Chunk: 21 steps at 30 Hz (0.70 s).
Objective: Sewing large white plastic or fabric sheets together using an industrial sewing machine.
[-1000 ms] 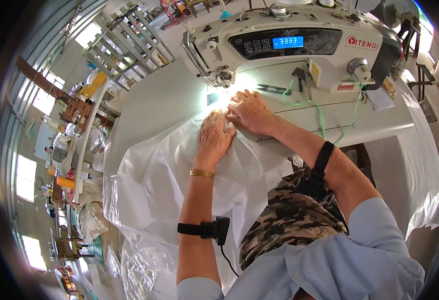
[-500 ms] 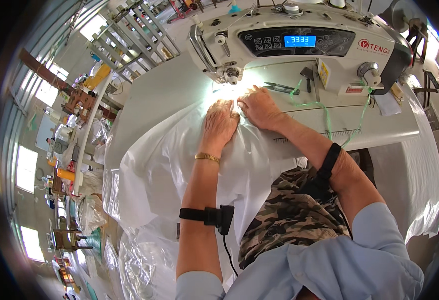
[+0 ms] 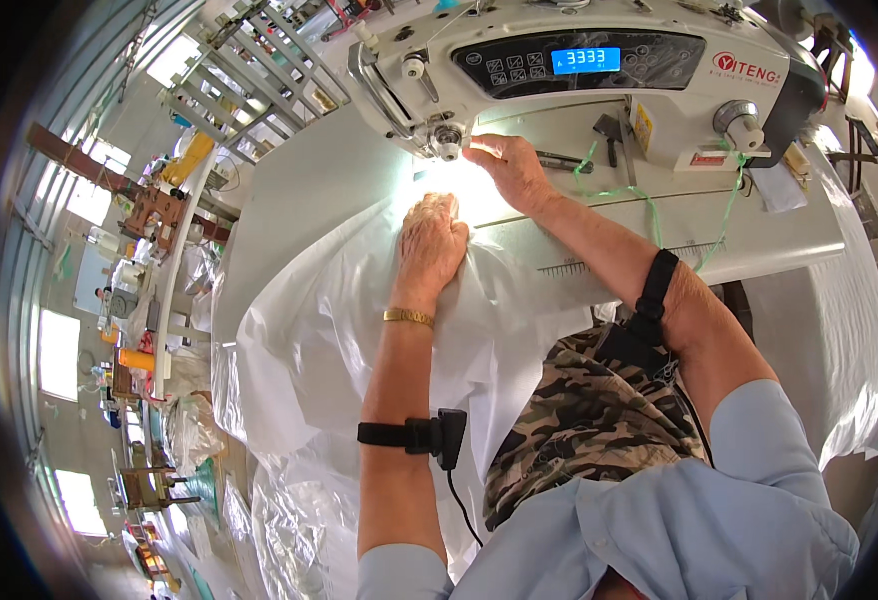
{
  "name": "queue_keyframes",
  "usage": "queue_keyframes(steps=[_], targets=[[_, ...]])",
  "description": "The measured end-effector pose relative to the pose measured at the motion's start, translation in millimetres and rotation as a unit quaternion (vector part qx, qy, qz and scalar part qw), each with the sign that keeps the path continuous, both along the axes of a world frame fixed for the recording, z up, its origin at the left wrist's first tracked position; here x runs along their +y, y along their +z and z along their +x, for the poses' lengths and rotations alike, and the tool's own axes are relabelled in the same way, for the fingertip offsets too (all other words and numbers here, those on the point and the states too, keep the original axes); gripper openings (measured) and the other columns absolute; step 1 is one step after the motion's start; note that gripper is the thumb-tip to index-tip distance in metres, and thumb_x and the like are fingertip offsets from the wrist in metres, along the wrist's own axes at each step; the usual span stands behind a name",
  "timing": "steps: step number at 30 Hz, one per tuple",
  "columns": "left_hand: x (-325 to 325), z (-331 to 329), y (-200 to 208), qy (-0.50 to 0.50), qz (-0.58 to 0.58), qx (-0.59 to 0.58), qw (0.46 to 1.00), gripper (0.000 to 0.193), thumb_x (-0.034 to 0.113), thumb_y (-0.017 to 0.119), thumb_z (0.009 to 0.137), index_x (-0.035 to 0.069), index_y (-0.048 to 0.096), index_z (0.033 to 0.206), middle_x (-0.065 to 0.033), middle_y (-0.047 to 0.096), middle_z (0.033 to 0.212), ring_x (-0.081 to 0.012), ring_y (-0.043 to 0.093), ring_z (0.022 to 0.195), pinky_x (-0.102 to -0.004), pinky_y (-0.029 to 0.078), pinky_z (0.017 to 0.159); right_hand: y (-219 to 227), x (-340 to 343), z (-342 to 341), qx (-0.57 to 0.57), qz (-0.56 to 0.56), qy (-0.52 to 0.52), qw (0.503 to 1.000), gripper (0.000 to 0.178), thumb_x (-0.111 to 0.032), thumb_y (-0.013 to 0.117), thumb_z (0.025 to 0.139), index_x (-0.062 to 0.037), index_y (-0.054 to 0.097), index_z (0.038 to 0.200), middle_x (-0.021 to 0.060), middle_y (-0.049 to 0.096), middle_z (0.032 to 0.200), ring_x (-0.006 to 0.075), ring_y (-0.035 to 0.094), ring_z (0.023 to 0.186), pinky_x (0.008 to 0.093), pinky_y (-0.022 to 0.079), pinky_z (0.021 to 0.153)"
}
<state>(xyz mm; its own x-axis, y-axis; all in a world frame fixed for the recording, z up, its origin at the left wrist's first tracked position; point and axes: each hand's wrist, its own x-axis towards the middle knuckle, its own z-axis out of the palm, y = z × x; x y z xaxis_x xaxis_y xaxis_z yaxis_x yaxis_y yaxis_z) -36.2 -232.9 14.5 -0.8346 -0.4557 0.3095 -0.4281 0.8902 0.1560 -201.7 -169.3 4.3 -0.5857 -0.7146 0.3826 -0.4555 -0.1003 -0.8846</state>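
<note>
Left hand [image 3: 433,242]: pinching white sheet [image 3: 324,310], now alone
Right hand [image 3: 512,172]: moved up beside sewing machine [image 3: 579,85] head; grip unclear

Pale table [image 3: 299,190] bears sewing machine [image 3: 589,88], white sheeting [image 3: 329,300], dark-headed tool [image 3: 609,130], green thread [image 3: 631,190].

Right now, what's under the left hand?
White sheeting shows on both sides of the left hand and runs under it. The patch directly beneath is covered; any folds there can't be seen.

Open tabletop [image 3: 299,190] at left; green thread [image 3: 649,203] at right; sewing machine [image 3: 599,97] ahead, glare-lit gap beneath perhaps narrow
</note>
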Motion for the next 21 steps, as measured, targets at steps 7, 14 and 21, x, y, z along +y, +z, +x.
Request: queue_keyframes(steps=[7,14,21], targets=[[10,19,-5,-0.047,0.002,0.062,0.997,0.034,0.011,0.048,0.081,-0.002,0.058,0.110,-0.0206,0.060,0.112,-0.0349,0.054,0.108,-0.0438,0.041,0.099,4,2,3,-0.026,0.033,0.009,0.999,0.044,-0.037,0.063,0.090,-0.0005,0.065,0.114,0.0252,0.068,0.096,0.0358,0.065,0.093,0.0392,0.048,0.086],[3,13,-5,-0.024,0.026,0.058,0.998,0.032,0.009,0.048,0.080,-0.001,0.057,0.109,-0.0185,0.059,0.111,-0.0340,0.054,0.107,-0.0437,0.041,0.097,-9,-5,3,0.030,-0.004,-0.010,1.000,0.047,-0.038,0.060,0.091,-0.0015,0.062,0.120,0.0258,0.067,0.097,0.0382,0.063,0.098,0.0417,0.047,0.088],[-1,2,-3,0.015,0.001,0.039,0.999,0.029,0.012,0.048,0.079,0.000,0.057,0.104,-0.0176,0.059,0.106,-0.0338,0.054,0.103,-0.0437,0.042,0.094,-1,-2,11,0.042,0.062,0.006,0.997,0.050,-0.036,0.060,0.092,0.0040,0.058,0.122,0.0257,0.066,0.101,0.0338,0.064,0.096,0.0404,0.047,0.086]])
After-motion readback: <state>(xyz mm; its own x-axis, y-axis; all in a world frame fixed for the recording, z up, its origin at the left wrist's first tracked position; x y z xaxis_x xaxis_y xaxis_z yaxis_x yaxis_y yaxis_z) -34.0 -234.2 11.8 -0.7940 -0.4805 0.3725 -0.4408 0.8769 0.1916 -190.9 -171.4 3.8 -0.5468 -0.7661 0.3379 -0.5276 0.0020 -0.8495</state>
